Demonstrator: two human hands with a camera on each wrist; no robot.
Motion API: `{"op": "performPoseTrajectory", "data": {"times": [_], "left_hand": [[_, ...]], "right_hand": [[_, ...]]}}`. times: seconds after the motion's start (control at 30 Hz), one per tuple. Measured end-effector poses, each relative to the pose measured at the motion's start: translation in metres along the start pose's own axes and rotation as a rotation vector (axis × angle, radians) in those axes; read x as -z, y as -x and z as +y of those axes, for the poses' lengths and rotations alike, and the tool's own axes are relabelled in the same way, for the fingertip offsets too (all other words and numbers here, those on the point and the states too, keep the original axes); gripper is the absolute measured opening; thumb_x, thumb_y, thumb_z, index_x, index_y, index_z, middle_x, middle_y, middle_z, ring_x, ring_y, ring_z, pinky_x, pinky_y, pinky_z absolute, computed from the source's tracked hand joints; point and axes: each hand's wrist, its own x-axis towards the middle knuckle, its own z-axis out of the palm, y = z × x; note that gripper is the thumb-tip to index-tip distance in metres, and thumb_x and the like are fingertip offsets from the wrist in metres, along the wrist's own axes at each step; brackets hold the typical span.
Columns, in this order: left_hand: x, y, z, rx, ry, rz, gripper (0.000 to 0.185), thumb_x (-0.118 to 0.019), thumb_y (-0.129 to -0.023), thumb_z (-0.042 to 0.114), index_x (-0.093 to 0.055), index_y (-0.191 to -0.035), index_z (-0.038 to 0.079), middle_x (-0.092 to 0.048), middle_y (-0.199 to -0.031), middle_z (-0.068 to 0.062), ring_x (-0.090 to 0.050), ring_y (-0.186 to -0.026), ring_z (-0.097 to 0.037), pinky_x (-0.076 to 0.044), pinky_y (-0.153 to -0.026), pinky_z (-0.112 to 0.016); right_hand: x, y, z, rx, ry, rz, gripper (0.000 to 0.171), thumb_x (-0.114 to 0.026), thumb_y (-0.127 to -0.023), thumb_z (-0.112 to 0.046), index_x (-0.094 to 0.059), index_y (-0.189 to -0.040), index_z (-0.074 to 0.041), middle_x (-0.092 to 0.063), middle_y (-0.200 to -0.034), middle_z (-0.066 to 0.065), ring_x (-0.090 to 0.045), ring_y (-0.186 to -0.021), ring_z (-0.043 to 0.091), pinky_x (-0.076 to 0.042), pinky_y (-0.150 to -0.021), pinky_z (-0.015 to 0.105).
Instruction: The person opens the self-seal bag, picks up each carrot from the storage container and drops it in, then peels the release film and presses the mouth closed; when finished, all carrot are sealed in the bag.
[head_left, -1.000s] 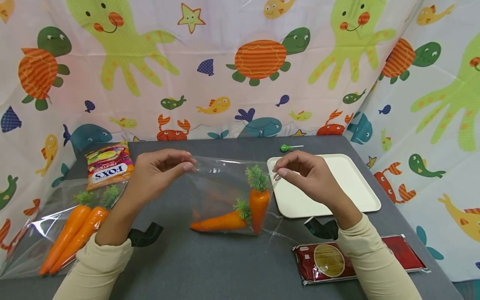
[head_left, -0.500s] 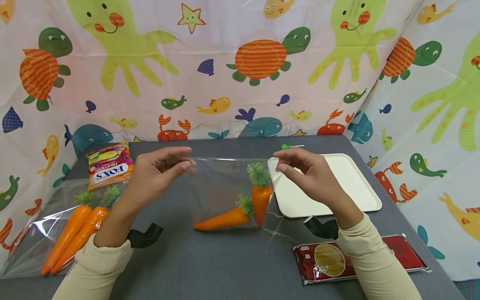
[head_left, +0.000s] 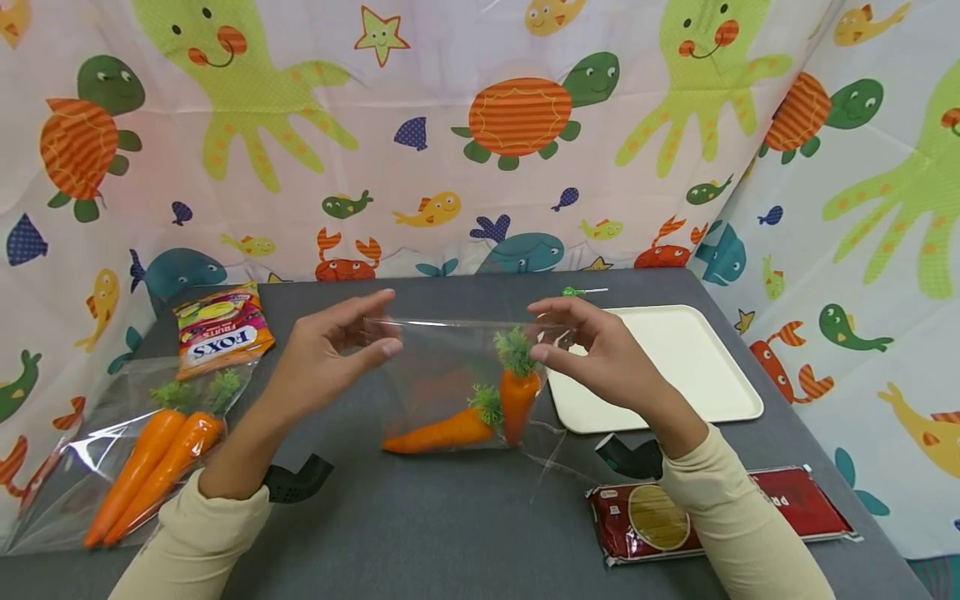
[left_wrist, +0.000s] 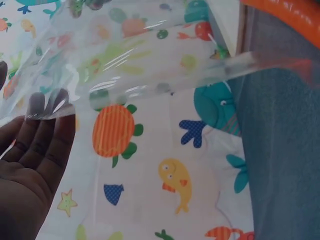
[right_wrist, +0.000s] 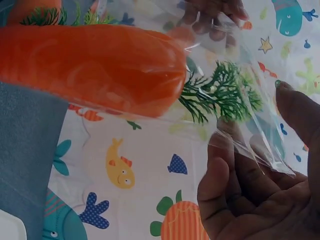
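Observation:
A clear plastic bag [head_left: 431, 354] spans the space between my hands, its top edge level. Inside it, one carrot [head_left: 442, 431] lies slanted at the bottom and another carrot [head_left: 517, 400] stands leafy end up at the right side. My left hand [head_left: 326, 354] is at the bag's upper left corner; in the left wrist view the fingers [left_wrist: 50, 132] lie against the film with the thumb apart. At the upper right corner, my right hand [head_left: 611, 358] has loosely bent fingers behind the film, its thumb [right_wrist: 300, 110] away from them. Whether the bag touches the table is unclear.
A second clear bag [head_left: 52, 508] with two carrots lies at left, below a Fox's candy packet [head_left: 225, 333]. A cream tray [head_left: 690, 358] is at right, a green lollipop [head_left: 572, 292] behind it. Under my right forearm lies a red packet [head_left: 658, 517] with a round window.
Both hands have moved slightly inward along the bag's top edge, and thumbs and fingers have spread apart from their earlier pinch. The bag with its carrots stays nearly in place.

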Motion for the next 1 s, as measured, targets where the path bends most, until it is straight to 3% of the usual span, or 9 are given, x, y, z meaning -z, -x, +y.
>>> {"op": "performPoseTrajectory", "data": {"times": [0.1, 0.17, 0.23, 0.33, 0.47, 0.67, 0.73, 0.87, 1.0], "left_hand": [[-0.006, -0.001, -0.003, 0.045, 0.015, -0.018, 0.05, -0.072, -0.086, -0.002, -0.059, -0.134, 0.005, -0.069, -0.102, -0.008, -0.069, -0.095, -0.015, -0.056, -0.078, -0.028], [-0.009, -0.002, -0.003, 0.067, 0.017, -0.027, 0.039, -0.072, -0.087, 0.002, -0.065, -0.126, 0.006, -0.07, -0.101, -0.006, -0.069, -0.094, -0.016, -0.057, -0.076, -0.03], [-0.011, -0.003, -0.003, 0.072, 0.009, -0.039, 0.028, -0.071, -0.089, 0.005, -0.07, -0.117, 0.009, -0.071, -0.101, -0.002, -0.067, -0.081, -0.014, -0.055, -0.066, -0.028], [-0.011, -0.003, -0.002, 0.06, 0.022, -0.057, 0.016, -0.069, -0.091, 0.007, -0.075, -0.106, 0.01, -0.073, -0.098, 0.0, -0.067, -0.079, -0.018, -0.056, -0.067, -0.028], [-0.011, -0.003, -0.003, 0.049, 0.068, -0.062, 0.014, -0.069, -0.091, 0.005, -0.075, -0.104, 0.004, -0.074, -0.095, -0.004, -0.07, -0.088, -0.022, -0.058, -0.075, -0.032], [-0.007, 0.001, 0.003, 0.049, 0.094, -0.048, 0.015, -0.066, -0.091, -0.002, -0.073, -0.105, -0.002, -0.074, -0.092, -0.008, -0.072, -0.081, -0.02, -0.058, -0.074, -0.033], [-0.005, 0.003, 0.007, 0.055, 0.111, -0.038, 0.016, -0.065, -0.091, -0.003, -0.074, -0.104, -0.001, -0.074, -0.091, -0.009, -0.072, -0.079, -0.022, -0.058, -0.071, -0.035], [0.003, 0.006, 0.014, 0.109, 0.183, -0.048, 0.015, -0.063, -0.094, -0.001, -0.073, -0.105, -0.004, -0.073, -0.089, -0.013, -0.072, -0.075, -0.029, -0.059, -0.064, -0.041], [0.012, 0.011, 0.012, 0.253, 0.286, -0.074, 0.018, -0.061, -0.096, 0.004, -0.07, -0.106, -0.009, -0.073, -0.091, -0.016, -0.072, -0.077, -0.032, -0.058, -0.064, -0.045]], "right_hand": [[-0.004, -0.003, 0.0, 0.004, 0.039, 0.004, 0.033, -0.072, -0.089, -0.008, -0.064, -0.121, -0.007, -0.067, -0.1, 0.0, -0.061, -0.088, 0.018, -0.053, -0.075, 0.034], [-0.005, -0.004, 0.0, 0.003, 0.058, 0.014, 0.027, -0.073, -0.089, -0.009, -0.068, -0.116, -0.008, -0.067, -0.096, -0.002, -0.06, -0.087, 0.017, -0.054, -0.074, 0.035], [-0.006, -0.004, 0.0, 0.003, 0.067, 0.019, 0.023, -0.072, -0.089, -0.009, -0.07, -0.112, -0.008, -0.067, -0.094, -0.003, -0.06, -0.087, 0.017, -0.054, -0.074, 0.037], [-0.006, -0.004, 0.0, -0.006, 0.064, 0.02, 0.02, -0.072, -0.09, -0.01, -0.071, -0.11, -0.009, -0.067, -0.095, -0.003, -0.061, -0.088, 0.017, -0.054, -0.074, 0.035], [-0.004, -0.002, 0.003, -0.003, 0.021, 0.028, 0.017, -0.068, -0.092, -0.009, -0.072, -0.109, -0.008, -0.069, -0.098, -0.001, -0.061, -0.086, 0.018, -0.054, -0.073, 0.031], [-0.006, -0.005, 0.001, 0.005, -0.057, 0.028, 0.015, -0.064, -0.094, -0.005, -0.073, -0.106, -0.006, -0.069, -0.094, 0.002, -0.053, -0.064, 0.021, -0.049, -0.057, 0.027], [-0.007, -0.006, -0.003, 0.009, -0.085, 0.022, 0.015, -0.064, -0.095, -0.005, -0.073, -0.106, -0.006, -0.069, -0.094, 0.004, -0.052, -0.064, 0.022, -0.049, -0.058, 0.028], [-0.012, -0.009, -0.01, -0.017, -0.158, -0.002, 0.015, -0.064, -0.095, -0.007, -0.073, -0.106, -0.003, -0.069, -0.099, 0.007, -0.058, -0.074, 0.023, -0.053, -0.067, 0.031], [-0.023, -0.014, -0.008, -0.111, -0.228, -0.049, 0.018, -0.064, -0.096, -0.011, -0.071, -0.108, -0.001, -0.068, -0.1, 0.01, -0.061, -0.084, 0.03, -0.056, -0.07, 0.037]]}}
